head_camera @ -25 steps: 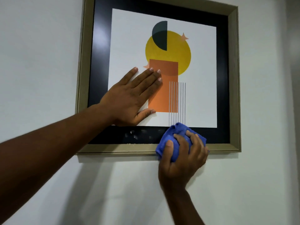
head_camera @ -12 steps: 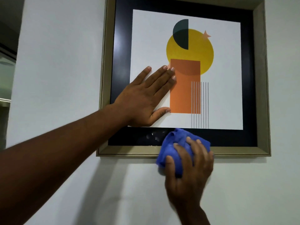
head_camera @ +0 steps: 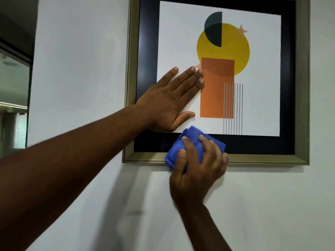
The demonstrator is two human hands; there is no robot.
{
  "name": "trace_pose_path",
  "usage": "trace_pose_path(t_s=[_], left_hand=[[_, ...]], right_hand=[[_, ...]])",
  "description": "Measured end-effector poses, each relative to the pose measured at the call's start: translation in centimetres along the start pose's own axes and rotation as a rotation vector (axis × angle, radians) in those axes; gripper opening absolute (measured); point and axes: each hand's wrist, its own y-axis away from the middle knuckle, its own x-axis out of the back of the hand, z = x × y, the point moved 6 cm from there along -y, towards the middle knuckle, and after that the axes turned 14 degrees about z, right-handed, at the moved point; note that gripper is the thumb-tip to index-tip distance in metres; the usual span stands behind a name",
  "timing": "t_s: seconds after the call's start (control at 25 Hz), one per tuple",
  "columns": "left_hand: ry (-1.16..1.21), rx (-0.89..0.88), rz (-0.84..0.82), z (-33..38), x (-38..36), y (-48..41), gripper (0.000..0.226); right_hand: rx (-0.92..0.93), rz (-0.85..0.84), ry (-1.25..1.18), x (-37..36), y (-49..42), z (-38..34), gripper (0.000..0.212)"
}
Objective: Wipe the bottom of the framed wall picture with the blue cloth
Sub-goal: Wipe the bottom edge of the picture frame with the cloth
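Note:
A framed picture (head_camera: 262, 157) with a dull gold frame and black mat hangs on the white wall; its print shows a yellow circle and an orange rectangle. My left hand (head_camera: 168, 104) lies flat and open on the glass at the print's lower left, fingers spread. My right hand (head_camera: 197, 169) presses a bunched blue cloth (head_camera: 192, 136) against the bottom of the frame, left of its middle. The cloth covers part of the black mat and the lower gold rail, and my fingers hide much of it.
White wall (head_camera: 272, 205) surrounds the picture below and to the right. At the far left the wall ends at a dark-edged opening (head_camera: 14, 87) with a dim room beyond.
The view has swung left, so the picture sits further right in frame. My right hand with the cloth has slid left along the bottom rail. The left hand stays pressed on the glass.

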Motion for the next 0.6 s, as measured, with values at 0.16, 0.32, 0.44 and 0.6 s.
trace_pose_path(t_s=[0.16,0.32,0.44,0.6], left_hand=[[0.003,-0.005,-0.003,-0.3,0.2,0.3,0.077],[0.002,0.007,0.001,-0.2,0.3,0.3,0.075],[-0.002,0.020,0.006,-0.4,0.2,0.4,0.072],[0.000,0.009,0.010,-0.6,0.2,0.4,0.073]], right_hand=[[0.199,-0.057,-0.060,1.7,0.0,2.1,0.034],[-0.033,-0.050,0.003,0.0,-0.3,-1.2,0.034],[0.186,-0.220,-0.102,-0.8,2.2,-5.8,0.036],[0.298,-0.200,-0.120,-0.3,1.1,-3.3,0.033]])
